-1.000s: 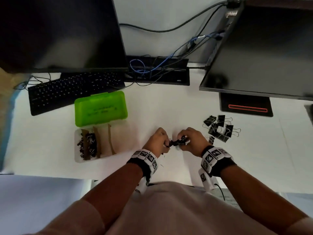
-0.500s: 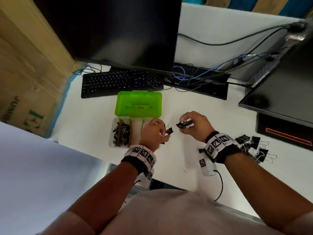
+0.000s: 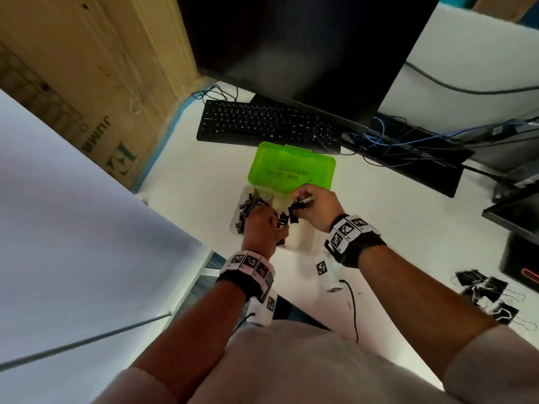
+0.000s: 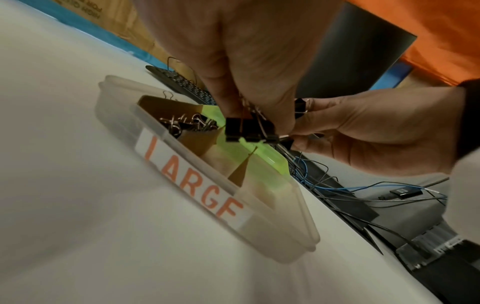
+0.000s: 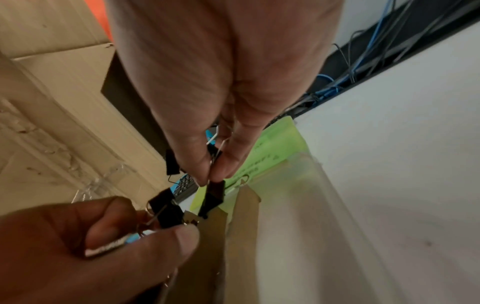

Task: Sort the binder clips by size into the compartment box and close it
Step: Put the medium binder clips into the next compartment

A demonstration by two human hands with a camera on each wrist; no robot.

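The translucent compartment box [image 3: 304, 239] lies open, its green lid [image 3: 291, 167] folded back. Cardboard dividers [image 5: 244, 216] split it, and small black clips [image 3: 244, 209] fill the left compartment. The front wall carries a label reading LARGE [image 4: 192, 181]. My left hand [image 3: 275, 224] hovers over the box and pinches a bunch of black binder clips [image 4: 246, 128]. My right hand [image 3: 300, 204] is close beside it, pinching the wire handles of other black clips [image 5: 214, 197] that hang over the middle compartment.
A pile of large black binder clips [image 3: 490, 293] lies on the white table at the right. Behind the box are a black keyboard [image 3: 268, 123], a monitor [image 3: 291, 48] and tangled cables [image 3: 393, 141]. A cardboard carton [image 3: 87, 83] stands at the left.
Both hands have moved left from the middle of the table to above the open box, carrying their clips. The head view has swung left and closer.
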